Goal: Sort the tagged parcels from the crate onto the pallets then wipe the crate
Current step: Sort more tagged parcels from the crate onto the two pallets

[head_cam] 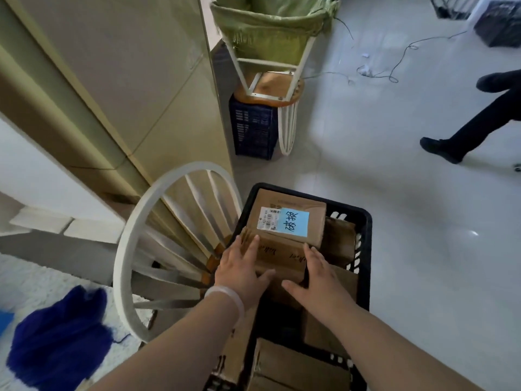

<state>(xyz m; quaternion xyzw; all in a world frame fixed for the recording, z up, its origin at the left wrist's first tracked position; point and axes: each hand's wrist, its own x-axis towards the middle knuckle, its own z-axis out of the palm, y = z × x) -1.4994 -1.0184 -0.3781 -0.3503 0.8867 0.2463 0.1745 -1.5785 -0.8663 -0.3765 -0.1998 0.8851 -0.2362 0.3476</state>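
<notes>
blue cloth: crumpled, dark blue, lying on a white rug at the lower left.
white chair: its round spindle back stands just left of the crate.
left hand: fingers straight, pressed flat on the left side of a brown parcel, thumb across its near face.
brown parcel: between both hands, inside the crate.
tagged parcel: touching just beyond it, with a light blue handwritten tag and a barcode label.
right hand: fingers straight, flat against the brown parcel's right side.
crate: black, holding more brown boxes.
person's legs: dark-clothed, on the pale floor, far right.
</notes>
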